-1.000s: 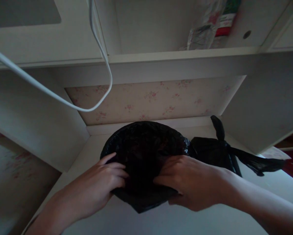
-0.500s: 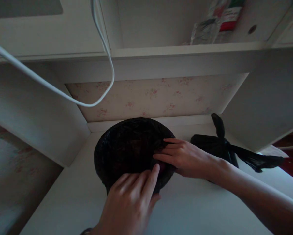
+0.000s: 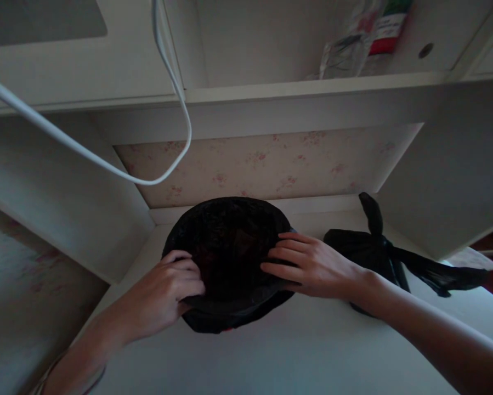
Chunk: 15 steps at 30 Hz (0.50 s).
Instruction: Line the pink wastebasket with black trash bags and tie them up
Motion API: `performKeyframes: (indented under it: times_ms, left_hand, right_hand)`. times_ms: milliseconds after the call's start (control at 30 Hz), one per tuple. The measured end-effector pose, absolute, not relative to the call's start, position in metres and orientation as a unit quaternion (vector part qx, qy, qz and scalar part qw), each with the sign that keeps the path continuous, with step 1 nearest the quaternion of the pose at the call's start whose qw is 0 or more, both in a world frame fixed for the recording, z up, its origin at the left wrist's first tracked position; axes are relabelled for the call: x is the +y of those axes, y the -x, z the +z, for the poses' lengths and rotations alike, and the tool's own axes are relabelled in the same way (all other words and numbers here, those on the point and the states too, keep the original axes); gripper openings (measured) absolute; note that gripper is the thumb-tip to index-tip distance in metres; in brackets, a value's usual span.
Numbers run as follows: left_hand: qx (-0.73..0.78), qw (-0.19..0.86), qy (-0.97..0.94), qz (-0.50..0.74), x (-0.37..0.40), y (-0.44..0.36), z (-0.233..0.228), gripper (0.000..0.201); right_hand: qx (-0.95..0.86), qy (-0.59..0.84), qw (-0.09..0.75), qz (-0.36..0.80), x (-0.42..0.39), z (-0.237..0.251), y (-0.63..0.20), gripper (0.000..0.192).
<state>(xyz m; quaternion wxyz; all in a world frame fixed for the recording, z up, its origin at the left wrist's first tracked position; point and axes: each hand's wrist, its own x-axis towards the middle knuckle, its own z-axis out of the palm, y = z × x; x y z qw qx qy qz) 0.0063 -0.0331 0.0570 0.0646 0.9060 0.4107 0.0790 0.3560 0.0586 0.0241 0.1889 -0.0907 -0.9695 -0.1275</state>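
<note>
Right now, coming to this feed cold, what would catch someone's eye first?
The round bin lined with a black bag sits at the centre of the white surface, with the left hand gripping its near-left rim and the right hand laid on its right rim. Just right of it lies a knotted black bag. A white cable loops down across the upper left.
</note>
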Motion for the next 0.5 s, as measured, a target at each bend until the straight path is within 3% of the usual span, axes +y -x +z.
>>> performKeyframes:
  times_ms: [200, 367, 500]
  left_hand:
    - [0.432, 0.059, -0.896, 0.083, -0.032, 0.007, 0.053, 0.041]
    - [0.430, -0.089, -0.883, 0.163, -0.070, -0.012, 0.044, 0.056]
    - [0.334, -0.161, -0.862, 0.346, -0.102, -0.052, 0.026, 0.026]
  right_hand:
    - [-0.929, 0.083, 0.301, -0.199, 0.066, -0.002, -0.362, 0.042]
    - [-0.887, 0.127, 0.400, -0.195, 0.041, -0.021, -0.370, 0.047]
    - [-0.799, 0.287, 0.518, -0.105, 0.033, -0.041, -0.373, 0.049]
